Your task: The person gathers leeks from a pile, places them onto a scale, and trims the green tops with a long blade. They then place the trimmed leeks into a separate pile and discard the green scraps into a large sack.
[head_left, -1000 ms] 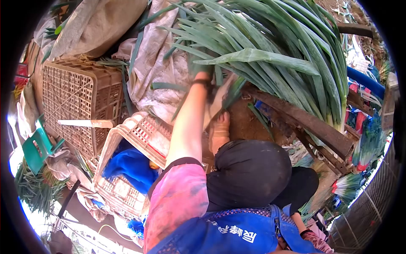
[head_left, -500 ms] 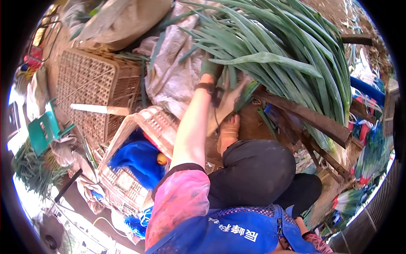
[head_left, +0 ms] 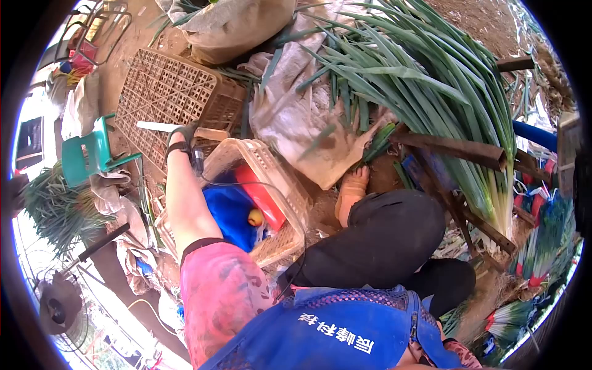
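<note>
My left hand (head_left: 183, 133), in a dark glove, is at a knife (head_left: 155, 126) lying on an upturned tan plastic crate (head_left: 161, 92). Its fingers appear closed around the knife where blade meets handle, though they are partly hidden. The pale blade points left and the light handle shows to the right of the hand. A thin dark cable runs from a device at my left wrist. Only the sleeve of my right arm (head_left: 459, 353) shows at the lower right, with the hand out of sight. Long green onions (head_left: 425, 92) lie in a large pile on a wooden rack (head_left: 453, 151).
An open crate (head_left: 296, 213) by my knee holds blue cloth (head_left: 231, 213) and a red item (head_left: 259, 194). Pale sacking (head_left: 290, 117) covers the ground ahead, beside a full sack (head_left: 243, 31). A green stool (head_left: 83, 154) and a fan (head_left: 61, 308) stand at the left.
My left hand has moved left from the sacking beside the onion leaves to the knife on the crate. The view has shifted, so the surroundings appear farther right.
</note>
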{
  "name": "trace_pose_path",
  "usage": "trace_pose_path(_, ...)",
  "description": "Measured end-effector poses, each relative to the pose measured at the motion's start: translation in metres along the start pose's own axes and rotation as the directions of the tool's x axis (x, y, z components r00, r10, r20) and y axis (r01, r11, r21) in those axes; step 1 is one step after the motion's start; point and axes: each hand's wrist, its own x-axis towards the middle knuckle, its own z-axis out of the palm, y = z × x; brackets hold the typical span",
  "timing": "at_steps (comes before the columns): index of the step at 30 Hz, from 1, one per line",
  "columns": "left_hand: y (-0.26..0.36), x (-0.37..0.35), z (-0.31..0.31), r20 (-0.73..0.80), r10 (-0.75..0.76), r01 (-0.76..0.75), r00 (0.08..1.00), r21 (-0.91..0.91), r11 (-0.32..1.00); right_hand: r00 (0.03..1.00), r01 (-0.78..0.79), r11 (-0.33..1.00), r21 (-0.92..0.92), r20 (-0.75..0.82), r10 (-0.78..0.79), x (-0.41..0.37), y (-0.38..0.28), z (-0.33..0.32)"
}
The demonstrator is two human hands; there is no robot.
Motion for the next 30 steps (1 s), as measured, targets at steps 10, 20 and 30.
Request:
trace_pose_path(10, -0.017, 0.044, 0.06, 0.065, 0.06, 0.033, 0.996, -0.905, 0.423, 0.995, 0.015, 0.998, -0.061, -0.093, -0.021, -0.036, 0.045, 0.025)
trace_pose_path(20, 0.054, -0.227, 0.006, -0.77, 0.535, -0.912, 0.348, -0.41, 0.003, 0.518, 0.467, 0.862, 0.198, -0.851, -0.086, -0.087, -0.114, -0.122)
trace_pose_path(30, 0.133, -0.487, 0.165, -0.321, 0.88, -0.643, 0.351, -0.766, -0.023, 0.722, 0.68, 0.722, 0.131, 0.056, -0.69, 0.012, -0.2, -0.063)
